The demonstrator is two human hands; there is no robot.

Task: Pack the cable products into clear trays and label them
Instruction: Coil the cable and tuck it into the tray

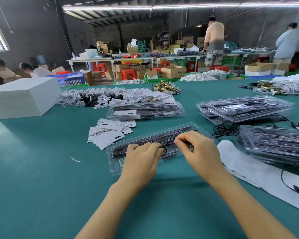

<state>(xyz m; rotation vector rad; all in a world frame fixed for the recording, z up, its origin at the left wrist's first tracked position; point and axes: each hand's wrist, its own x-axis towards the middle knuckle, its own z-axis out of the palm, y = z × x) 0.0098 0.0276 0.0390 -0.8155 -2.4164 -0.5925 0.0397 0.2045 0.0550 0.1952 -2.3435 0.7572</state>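
Both forearms reach forward from the bottom edge of the view over the green surface (pixel 41 187), converging on one clear tray (pixel 121 150) that lies directly ahead. The left hand (pixel 140 161) rests knuckles-up on the tray's near left part, its fingers curled and closed on a small loop of thin black cable (pixel 164 150). The right hand (pixel 198 152) sits just beside it, also palm down, thumb and forefinger pinched on the same cable where it runs toward the tray's right half. The two hands are close together but do not touch.

The tray is long and narrow. Its long axis runs diagonally, from the near left up to the far right, with dark bar-shaped parts lying lengthwise inside it. Whether a lid covers it cannot be told.

Just beyond the tray's left end lies a loose heap of white label cards (pixel 109 131). Farther back a second filled tray (pixel 145 110) lies nearly crosswise, with a white card resting on its left end. To the right sit two stacks of filled trays (pixel 245 107), one far and one nearer (pixel 274 144), with loose black cable (pixel 224 130) curling on the surface between them. White paper sheets (pixel 248 168) lie under the nearer stack. A white box (pixel 22 99) stands at the far left, and a pile of bagged small parts (pixel 100 97) spreads across the back.
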